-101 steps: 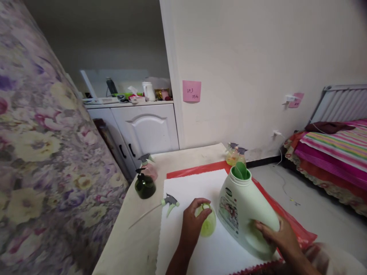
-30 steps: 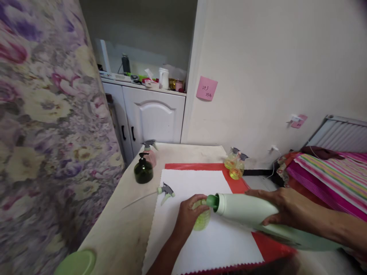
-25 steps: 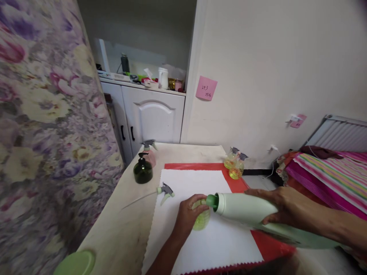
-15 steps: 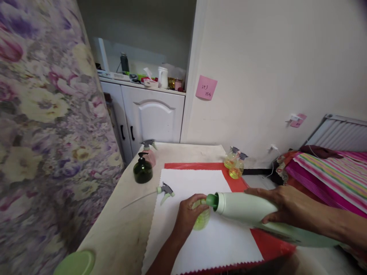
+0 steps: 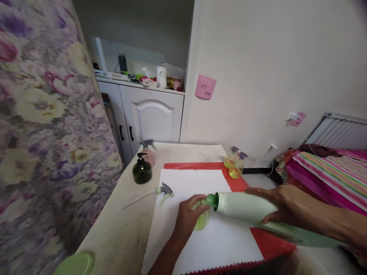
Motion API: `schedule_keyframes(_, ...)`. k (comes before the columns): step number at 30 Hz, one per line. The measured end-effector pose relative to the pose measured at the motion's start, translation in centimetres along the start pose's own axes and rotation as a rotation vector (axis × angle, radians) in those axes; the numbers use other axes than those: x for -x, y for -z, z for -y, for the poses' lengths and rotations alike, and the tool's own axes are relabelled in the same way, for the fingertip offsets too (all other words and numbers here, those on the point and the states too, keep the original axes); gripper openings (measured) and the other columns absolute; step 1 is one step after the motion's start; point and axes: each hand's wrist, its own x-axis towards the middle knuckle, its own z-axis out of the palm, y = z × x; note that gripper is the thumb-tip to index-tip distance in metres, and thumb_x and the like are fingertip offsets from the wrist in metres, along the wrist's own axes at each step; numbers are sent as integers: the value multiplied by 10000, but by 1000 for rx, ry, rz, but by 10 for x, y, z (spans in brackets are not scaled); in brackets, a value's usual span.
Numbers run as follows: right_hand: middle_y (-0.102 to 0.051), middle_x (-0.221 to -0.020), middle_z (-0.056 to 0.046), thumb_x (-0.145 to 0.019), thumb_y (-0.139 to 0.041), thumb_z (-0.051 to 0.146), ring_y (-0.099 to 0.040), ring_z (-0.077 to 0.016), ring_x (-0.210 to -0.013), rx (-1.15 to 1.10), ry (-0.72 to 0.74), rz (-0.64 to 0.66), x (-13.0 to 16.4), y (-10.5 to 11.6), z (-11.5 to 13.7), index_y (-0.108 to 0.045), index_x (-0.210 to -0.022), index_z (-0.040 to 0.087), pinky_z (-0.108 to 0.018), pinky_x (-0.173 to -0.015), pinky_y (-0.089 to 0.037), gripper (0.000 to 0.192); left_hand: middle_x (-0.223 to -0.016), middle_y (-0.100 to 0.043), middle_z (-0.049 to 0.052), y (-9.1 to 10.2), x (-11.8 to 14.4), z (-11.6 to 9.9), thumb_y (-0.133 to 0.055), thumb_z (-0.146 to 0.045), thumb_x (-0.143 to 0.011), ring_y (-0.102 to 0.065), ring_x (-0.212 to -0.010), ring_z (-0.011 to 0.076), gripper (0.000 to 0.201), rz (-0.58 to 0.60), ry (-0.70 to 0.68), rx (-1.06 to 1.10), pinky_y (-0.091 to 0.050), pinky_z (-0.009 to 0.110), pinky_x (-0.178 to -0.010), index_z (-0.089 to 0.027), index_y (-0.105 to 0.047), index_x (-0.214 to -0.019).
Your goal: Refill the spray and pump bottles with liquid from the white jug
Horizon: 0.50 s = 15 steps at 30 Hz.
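My left hand is closed round the neck of a small clear spray bottle with yellow-green liquid in it, standing on the white sheet. With my right hand I grip a large pale-green bottle, tipped nearly level. Its darker green spout meets the mouth of the small bottle; whether liquid is running cannot be seen. On the sheet's left edge lies a grey and green spray head, its thin tube stretching out over the table.
A dark green pump bottle and a pink spray bottle stand at the back left. Two spray bottles with yellow liquid are at the back right. A green lid sits near left. Red cloth lies under the white sheet.
Both hands and both bottles keep nearly the same position. The view has shifted very slightly.
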Motion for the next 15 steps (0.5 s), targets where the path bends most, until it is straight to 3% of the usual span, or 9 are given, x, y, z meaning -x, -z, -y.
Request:
schedule_keyframes(3,-687,-692,-34,-818,-612,520,-644,-190,-590,-35,-10,85,-1,2,0,-509,-1329,253,-238,-526,-431,585,-929,-760,28,0,-1,1,-707,-251,-697,-671,-910,233,215,3,5,-3,-490,293,-830,-208,-734,-905)
schedule_keyframes(15,-711,-714,-38,-811,-633,499,-670,-200,-606,-10,-15,96,-4,4,2,-528,-1305,255,-242,-519,-414,561,-953,-759,38,0,-1,-1,-696,-260,-694,-669,-938,253,218,15,23,-13,-492,325,-856,-212,-734,-903)
